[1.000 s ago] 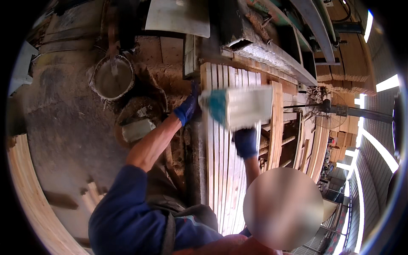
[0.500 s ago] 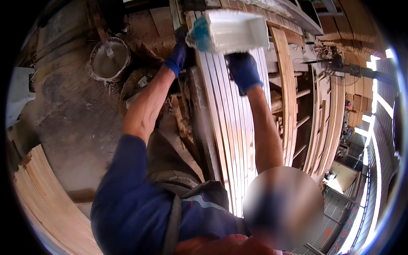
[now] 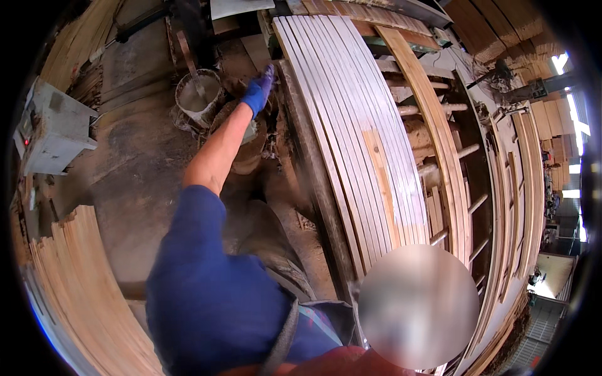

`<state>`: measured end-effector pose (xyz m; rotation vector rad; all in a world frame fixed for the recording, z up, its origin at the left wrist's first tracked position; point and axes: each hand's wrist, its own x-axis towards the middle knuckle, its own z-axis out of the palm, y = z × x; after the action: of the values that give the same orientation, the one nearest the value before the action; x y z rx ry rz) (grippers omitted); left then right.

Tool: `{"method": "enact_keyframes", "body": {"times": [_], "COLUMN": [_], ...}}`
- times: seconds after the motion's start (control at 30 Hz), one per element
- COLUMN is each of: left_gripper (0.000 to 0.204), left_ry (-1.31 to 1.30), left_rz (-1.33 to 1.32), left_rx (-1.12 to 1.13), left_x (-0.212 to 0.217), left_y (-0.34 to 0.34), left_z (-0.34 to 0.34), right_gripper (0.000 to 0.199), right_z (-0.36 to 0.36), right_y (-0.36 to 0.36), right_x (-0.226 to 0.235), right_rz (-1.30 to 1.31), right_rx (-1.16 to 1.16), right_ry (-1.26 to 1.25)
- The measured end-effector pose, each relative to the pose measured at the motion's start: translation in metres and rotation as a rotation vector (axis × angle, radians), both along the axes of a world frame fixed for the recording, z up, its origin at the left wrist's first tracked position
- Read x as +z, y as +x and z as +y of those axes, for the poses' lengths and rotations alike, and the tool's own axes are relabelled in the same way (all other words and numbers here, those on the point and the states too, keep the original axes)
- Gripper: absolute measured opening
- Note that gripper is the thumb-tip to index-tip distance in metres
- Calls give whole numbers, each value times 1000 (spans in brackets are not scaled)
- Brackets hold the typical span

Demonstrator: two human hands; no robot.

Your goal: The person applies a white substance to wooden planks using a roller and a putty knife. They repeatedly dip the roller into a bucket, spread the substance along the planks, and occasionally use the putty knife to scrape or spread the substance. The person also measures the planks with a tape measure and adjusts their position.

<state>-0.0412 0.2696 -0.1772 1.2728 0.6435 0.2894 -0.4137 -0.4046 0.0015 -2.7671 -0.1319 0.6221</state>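
Observation:
My left hand point(image 3: 258, 93), in a blue and purple glove, reaches out beside the left edge of the boards, fingers stretched and nothing seen in them. To its right lies a row of long narrow wooden boards point(image 3: 338, 94) side by side, largely covered with a wet-looking white coating. A strip of bare wood point(image 3: 379, 166) shows among them, and the near ends look uncoated. My right hand is not visible; a blurred round patch covers the lower right. The white box-shaped tray seen earlier is out of sight.
Left of my hand stands a crusted bucket point(image 3: 199, 116) with a brush point(image 3: 197, 84) in it. Planks point(image 3: 433, 125) rest on a roller frame point(image 3: 473, 207) to the right. A wood stack point(image 3: 88, 269) lies lower left, near a grey metal box point(image 3: 59, 128).
My right hand and the white tray have left the view, uncovering the coated boards. My left hand remains beside the boards. The view has shifted, bringing the grey box further in.

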Motion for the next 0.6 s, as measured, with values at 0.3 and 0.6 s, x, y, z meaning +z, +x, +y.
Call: {"method": "enact_keyframes", "body": {"times": [0.3, 0.6], "left_gripper": [34, 55], "left_ry": [648, 897], "left_rz": [68, 88], "left_rx": [-16, 0], "left_x": [-13, -14], "left_y": [-23, -41], "left_z": [-68, -68], "right_gripper": [15, 21], "right_z": [-66, 205], "right_y": [-45, 336], "right_x": [7, -23], "right_rz": [-50, -508], "right_rx": [-318, 387], "right_ry": [-27, 91]}}
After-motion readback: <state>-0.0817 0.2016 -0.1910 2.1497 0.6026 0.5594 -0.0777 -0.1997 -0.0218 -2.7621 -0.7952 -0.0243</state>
